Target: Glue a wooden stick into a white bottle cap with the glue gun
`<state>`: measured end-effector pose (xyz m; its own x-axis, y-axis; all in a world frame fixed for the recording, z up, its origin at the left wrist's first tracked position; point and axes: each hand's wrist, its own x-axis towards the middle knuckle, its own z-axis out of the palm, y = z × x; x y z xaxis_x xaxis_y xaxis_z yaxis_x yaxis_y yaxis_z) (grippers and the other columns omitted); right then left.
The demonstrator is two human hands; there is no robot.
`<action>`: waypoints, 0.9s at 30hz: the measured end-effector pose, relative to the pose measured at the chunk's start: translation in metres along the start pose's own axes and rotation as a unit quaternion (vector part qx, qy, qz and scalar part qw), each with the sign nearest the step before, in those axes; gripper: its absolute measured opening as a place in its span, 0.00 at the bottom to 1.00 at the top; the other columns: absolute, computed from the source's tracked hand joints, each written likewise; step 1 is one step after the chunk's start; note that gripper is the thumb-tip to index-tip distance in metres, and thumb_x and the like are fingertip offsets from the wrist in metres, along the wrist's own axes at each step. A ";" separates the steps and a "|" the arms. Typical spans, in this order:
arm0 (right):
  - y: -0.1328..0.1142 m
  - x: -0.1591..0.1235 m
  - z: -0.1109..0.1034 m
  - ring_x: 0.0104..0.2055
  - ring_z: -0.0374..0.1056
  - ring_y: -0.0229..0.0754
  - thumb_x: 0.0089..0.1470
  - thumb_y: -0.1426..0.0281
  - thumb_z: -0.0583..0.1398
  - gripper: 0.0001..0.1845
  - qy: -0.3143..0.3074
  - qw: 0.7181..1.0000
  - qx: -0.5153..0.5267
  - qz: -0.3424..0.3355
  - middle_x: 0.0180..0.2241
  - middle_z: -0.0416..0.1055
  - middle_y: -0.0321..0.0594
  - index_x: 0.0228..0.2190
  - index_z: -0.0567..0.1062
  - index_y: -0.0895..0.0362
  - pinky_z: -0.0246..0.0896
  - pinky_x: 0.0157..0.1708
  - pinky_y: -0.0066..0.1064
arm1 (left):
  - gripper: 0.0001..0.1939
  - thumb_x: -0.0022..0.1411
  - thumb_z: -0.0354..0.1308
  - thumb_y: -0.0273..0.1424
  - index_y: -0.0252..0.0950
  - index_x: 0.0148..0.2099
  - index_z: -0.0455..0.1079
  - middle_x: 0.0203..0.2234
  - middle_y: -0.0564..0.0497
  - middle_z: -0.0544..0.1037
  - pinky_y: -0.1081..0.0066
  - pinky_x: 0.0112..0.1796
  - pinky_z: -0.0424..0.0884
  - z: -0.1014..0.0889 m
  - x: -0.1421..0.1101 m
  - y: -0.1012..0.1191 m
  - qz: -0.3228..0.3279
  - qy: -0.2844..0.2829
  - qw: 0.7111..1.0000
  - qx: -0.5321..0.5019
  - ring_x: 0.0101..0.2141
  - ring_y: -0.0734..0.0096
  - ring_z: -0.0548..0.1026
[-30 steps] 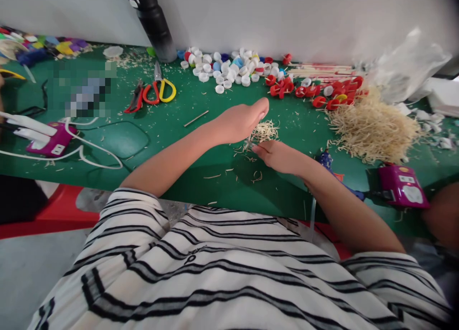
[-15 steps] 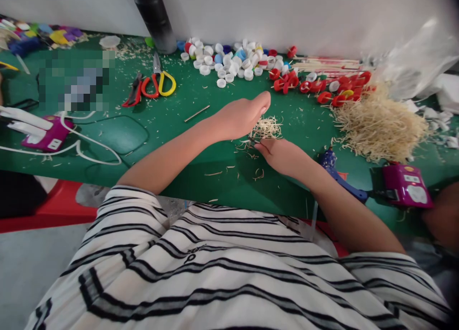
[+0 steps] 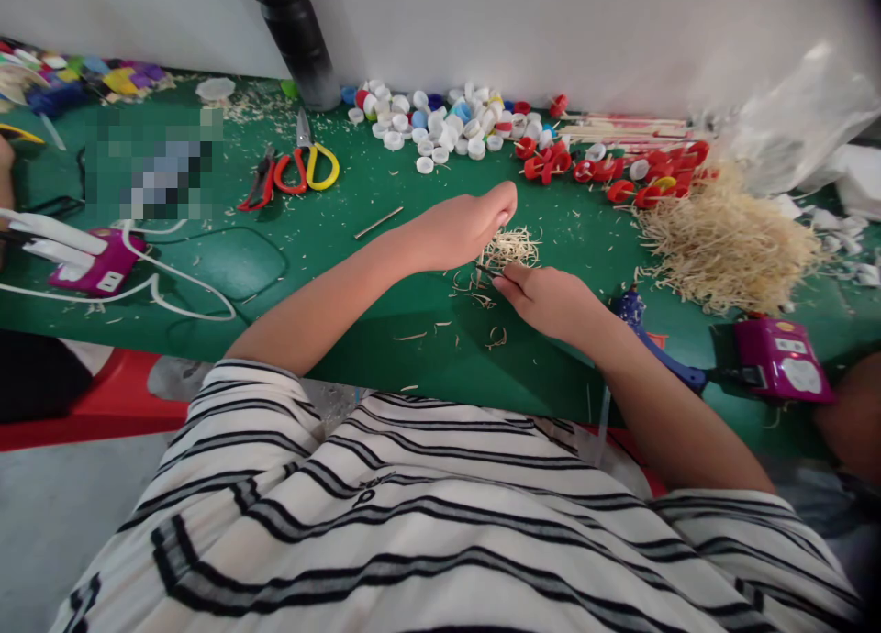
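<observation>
My left hand (image 3: 474, 222) is closed above the left side of a small pile of pale straw-like strands (image 3: 513, 246). Its fingers curl away from view, so whatever they hold is hidden. Just in front of that pile, my right hand (image 3: 551, 301) pinches a thin dark tool (image 3: 487, 271), possibly tweezers; its tip points left, under my left hand. Short loose strands (image 3: 411, 337) lie scattered on the green table (image 3: 358, 321) nearby.
Behind are bottle caps (image 3: 440, 124), red caps on sticks (image 3: 606, 165) and a black bottle (image 3: 295, 41). A straw heap (image 3: 736, 238), blue glue gun (image 3: 647, 335) and purple power socket (image 3: 785, 358) stand right. Scissors (image 3: 306, 161), pliers (image 3: 260, 182) and cables (image 3: 185, 294) lie left.
My right hand has shifted very slightly right and down, with more of the dark tool showing. My left hand stays nearly in place. The view has tilted a little.
</observation>
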<state>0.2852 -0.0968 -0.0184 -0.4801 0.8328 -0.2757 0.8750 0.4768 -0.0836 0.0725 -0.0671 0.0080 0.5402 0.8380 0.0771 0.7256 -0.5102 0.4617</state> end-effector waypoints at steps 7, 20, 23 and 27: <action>0.007 0.000 -0.002 0.37 0.76 0.51 0.77 0.55 0.44 0.28 0.055 0.996 -0.075 -0.005 0.40 0.84 0.51 0.54 0.78 0.56 0.40 0.29 0.36 | 0.15 0.75 0.41 0.26 0.38 0.53 0.67 0.28 0.51 0.70 0.64 0.32 0.58 -0.003 0.000 0.003 -0.001 -0.007 1.000 -0.027 0.27 0.69 0.65; 0.007 0.002 0.003 0.36 0.73 0.48 0.76 0.55 0.46 0.28 0.112 0.991 -0.070 -0.015 0.42 0.85 0.49 0.51 0.80 0.56 0.38 0.30 0.36 | 0.12 0.75 0.41 0.27 0.39 0.54 0.63 0.35 0.49 0.73 0.65 0.34 0.61 -0.013 -0.002 0.012 -0.035 -0.061 0.997 -0.021 0.30 0.69 0.67; 0.007 0.001 0.003 0.36 0.73 0.48 0.76 0.54 0.45 0.29 0.112 0.991 -0.065 -0.018 0.41 0.84 0.50 0.50 0.80 0.56 0.38 0.30 0.36 | 0.14 0.75 0.40 0.27 0.39 0.55 0.63 0.33 0.49 0.73 0.64 0.34 0.59 -0.012 -0.004 0.014 -0.034 -0.053 0.998 0.001 0.29 0.67 0.66; 0.006 0.002 0.003 0.35 0.73 0.49 0.76 0.54 0.44 0.30 0.113 0.992 -0.055 -0.025 0.40 0.84 0.50 0.50 0.79 0.57 0.38 0.30 0.36 | 0.15 0.74 0.41 0.26 0.39 0.56 0.64 0.29 0.50 0.72 0.63 0.33 0.58 -0.012 -0.008 0.018 -0.030 -0.041 0.999 0.013 0.28 0.65 0.66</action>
<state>0.2897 -0.0937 -0.0224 -0.5349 0.8434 -0.0508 0.8439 0.5363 0.0160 0.0765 -0.0805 0.0265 0.5274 0.8493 -0.0231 0.7682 -0.4651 0.4399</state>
